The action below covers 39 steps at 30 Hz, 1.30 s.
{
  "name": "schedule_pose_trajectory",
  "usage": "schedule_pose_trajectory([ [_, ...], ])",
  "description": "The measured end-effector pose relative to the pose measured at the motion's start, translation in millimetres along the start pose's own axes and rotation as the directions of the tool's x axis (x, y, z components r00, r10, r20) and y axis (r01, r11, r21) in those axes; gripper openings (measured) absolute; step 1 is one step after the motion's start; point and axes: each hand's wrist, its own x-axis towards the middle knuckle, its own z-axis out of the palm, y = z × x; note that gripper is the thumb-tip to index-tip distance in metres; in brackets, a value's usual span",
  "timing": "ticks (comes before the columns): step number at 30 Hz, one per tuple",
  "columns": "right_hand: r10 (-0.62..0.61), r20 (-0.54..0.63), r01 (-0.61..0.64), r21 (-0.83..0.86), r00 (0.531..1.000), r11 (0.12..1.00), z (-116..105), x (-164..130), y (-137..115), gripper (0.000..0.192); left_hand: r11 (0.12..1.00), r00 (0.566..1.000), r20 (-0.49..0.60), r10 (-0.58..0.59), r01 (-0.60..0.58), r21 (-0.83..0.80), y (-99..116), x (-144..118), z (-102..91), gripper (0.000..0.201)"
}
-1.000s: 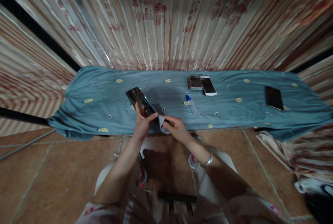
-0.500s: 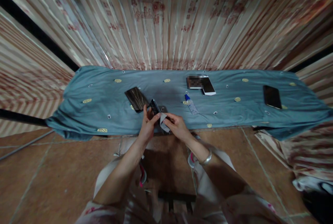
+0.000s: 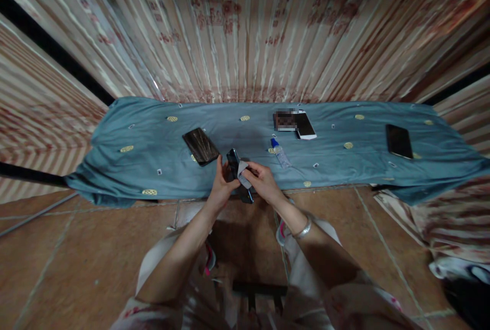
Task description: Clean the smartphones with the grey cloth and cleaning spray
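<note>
My left hand (image 3: 220, 183) grips a dark phone (image 3: 234, 162) by its side, tilted up on edge at the front edge of a blue cloth-covered table (image 3: 133, 166). My right hand (image 3: 262, 181) presses a small pale wipe (image 3: 242, 172) against the phone's face. A dark brown phone-sized case (image 3: 200, 146) lies flat on the cloth just left of my hands. A small clear bottle with a blue cap (image 3: 280, 152) lies on the cloth to the right of my hands.
Further back a white-edged phone (image 3: 305, 126) lies next to a blurred patch. A black phone (image 3: 398, 141) rests at the table's right end. A striped curtain (image 3: 245, 28) hangs behind. Below me are tiled floor and a stool.
The brown case has been left lying on the cloth. My hands have drawn the dark phone to the right and towards me, and the wipe now rests on its face.
</note>
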Motion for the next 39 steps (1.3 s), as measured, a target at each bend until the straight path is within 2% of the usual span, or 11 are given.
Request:
schedule_pose_trajectory([
  [4,0.002,-0.007,-0.002,0.028,1.000,1.000,-0.7,1.5,0.7,0.032,0.998,0.999,0.042,0.011,-0.014,0.058,1.9,-1.7,1.4,0.138],
  [11,-0.007,-0.016,0.007,0.047,1.000,0.999,-0.6,3.5,-0.3,0.030,0.990,0.995,0.091,0.036,-0.048,0.131,2.5,-5.3,4.3,0.141],
  [21,0.048,-0.081,-0.039,0.100,0.996,0.994,-5.9,11.2,-11.3,0.027,0.977,0.979,0.200,0.049,-0.088,0.193,-11.0,-10.9,8.4,0.144],
  [25,0.033,-0.062,-0.025,0.113,0.998,0.993,-5.7,12.4,-11.7,0.028,0.983,0.982,0.182,0.052,-0.083,0.166,-11.6,-8.0,6.0,0.144],
  [31,0.044,0.026,-0.047,0.112,0.999,0.993,-3.6,9.9,-6.2,0.029,0.991,0.994,0.111,0.021,-0.035,0.133,-1.4,-2.9,3.5,0.144],
  [39,0.127,-0.041,-0.118,0.179,0.991,0.977,-7.0,7.7,-10.5,0.030,0.979,0.976,0.212,0.052,-0.092,0.183,-3.3,-8.3,6.3,0.145],
])
